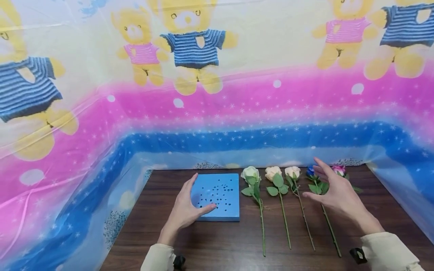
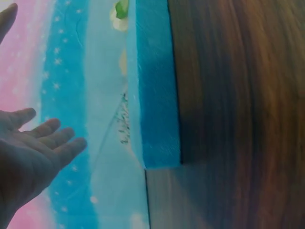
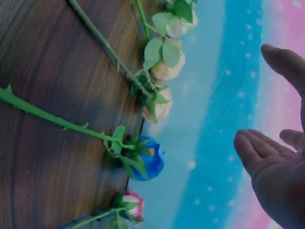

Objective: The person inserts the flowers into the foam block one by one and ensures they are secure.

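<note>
My left hand (image 1: 186, 207), fingers spread, hovers over the left side of a blue foam block (image 1: 217, 195) dotted with small holes. In the left wrist view the same hand (image 2: 33, 152) shows apart from the block's side (image 2: 159, 86), palm empty. My right hand (image 1: 342, 197) is held above the roses at the right, thumb and fingers wide apart with nothing between them. Nearest to it are a blue rose (image 3: 150, 160) and a pink-and-white rose (image 3: 133, 204), both partly hidden by this hand in the head view.
Left of the blue rose lie a pale green-white rose (image 1: 251, 174) and two cream roses, one (image 1: 272, 173) beside the other (image 1: 292, 172), stems toward me. All rest on a dark wooden table (image 1: 142, 226). A bear-printed cloth (image 1: 254, 90) hangs behind and at both sides.
</note>
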`<state>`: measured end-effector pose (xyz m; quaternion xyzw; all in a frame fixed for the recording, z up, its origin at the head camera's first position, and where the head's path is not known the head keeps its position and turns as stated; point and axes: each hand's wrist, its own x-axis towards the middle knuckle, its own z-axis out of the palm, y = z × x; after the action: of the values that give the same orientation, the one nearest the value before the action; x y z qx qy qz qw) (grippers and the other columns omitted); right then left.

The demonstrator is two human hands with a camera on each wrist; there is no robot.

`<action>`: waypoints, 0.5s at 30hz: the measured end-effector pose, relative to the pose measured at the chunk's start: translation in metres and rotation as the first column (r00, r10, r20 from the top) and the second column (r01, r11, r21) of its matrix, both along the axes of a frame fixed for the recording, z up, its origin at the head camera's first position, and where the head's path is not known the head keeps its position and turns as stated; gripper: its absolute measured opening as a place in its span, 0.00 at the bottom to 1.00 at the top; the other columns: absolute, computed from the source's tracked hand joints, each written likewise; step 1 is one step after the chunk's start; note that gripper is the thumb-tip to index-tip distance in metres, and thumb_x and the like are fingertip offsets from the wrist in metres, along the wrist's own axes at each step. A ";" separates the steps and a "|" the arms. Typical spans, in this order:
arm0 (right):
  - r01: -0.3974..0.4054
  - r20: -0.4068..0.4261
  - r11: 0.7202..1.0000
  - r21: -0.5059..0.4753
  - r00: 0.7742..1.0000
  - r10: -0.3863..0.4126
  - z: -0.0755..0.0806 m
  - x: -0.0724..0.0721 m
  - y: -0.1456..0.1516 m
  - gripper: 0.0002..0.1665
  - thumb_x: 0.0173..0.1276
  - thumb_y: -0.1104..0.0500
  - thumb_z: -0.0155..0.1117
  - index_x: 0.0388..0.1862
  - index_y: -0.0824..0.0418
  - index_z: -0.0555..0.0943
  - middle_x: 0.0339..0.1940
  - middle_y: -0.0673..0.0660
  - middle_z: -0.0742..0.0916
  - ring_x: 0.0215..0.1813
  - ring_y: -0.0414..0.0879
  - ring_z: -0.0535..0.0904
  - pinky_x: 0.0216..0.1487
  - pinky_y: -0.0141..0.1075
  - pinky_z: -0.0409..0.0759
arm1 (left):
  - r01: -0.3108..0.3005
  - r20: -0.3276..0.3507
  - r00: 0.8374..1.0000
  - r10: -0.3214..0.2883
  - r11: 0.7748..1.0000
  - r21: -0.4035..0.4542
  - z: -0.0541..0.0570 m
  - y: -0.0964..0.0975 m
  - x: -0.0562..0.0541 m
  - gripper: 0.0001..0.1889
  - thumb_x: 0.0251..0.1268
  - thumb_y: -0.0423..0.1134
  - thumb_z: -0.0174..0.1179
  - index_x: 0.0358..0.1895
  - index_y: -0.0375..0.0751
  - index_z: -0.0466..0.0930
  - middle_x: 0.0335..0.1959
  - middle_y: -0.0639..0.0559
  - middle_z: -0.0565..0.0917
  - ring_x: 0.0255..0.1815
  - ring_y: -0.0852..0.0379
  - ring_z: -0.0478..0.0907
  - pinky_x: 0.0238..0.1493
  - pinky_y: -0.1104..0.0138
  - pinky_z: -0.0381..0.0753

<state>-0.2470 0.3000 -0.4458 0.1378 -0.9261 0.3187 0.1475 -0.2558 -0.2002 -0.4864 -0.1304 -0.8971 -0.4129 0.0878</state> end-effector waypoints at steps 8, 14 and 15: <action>0.006 0.067 0.989 -0.145 0.998 0.004 -0.006 0.004 0.028 0.67 0.66 0.40 0.87 0.94 0.49 0.58 0.82 0.64 0.79 0.76 0.66 0.81 0.67 0.33 0.84 | -0.007 0.051 0.999 0.007 1.000 -0.004 -0.016 -0.019 -0.010 0.61 0.60 0.67 0.81 0.92 0.60 0.55 0.91 0.47 0.59 0.90 0.37 0.60 0.81 0.33 0.68; -0.041 0.096 0.940 -0.340 0.992 0.078 -0.013 0.004 0.045 0.53 0.72 0.53 0.84 0.89 0.62 0.67 0.80 0.64 0.81 0.68 0.28 0.82 0.61 0.19 0.79 | 0.000 0.118 0.993 0.003 1.000 -0.022 -0.024 -0.028 -0.013 0.63 0.60 0.67 0.81 0.93 0.57 0.51 0.92 0.43 0.56 0.90 0.35 0.58 0.81 0.31 0.66; -0.053 0.101 0.925 -0.377 0.990 0.098 -0.014 0.004 0.048 0.52 0.73 0.56 0.83 0.88 0.64 0.67 0.79 0.63 0.82 0.66 0.24 0.82 0.61 0.21 0.81 | 0.001 0.132 0.991 0.003 1.000 -0.029 -0.025 -0.030 -0.014 0.64 0.60 0.67 0.81 0.94 0.57 0.50 0.93 0.43 0.55 0.91 0.34 0.57 0.81 0.30 0.65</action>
<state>-0.2431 0.3480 -0.4596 0.1235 -0.8496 0.5022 0.1036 -0.2696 -0.2298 -0.5110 -0.1037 -0.9070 -0.4074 0.0264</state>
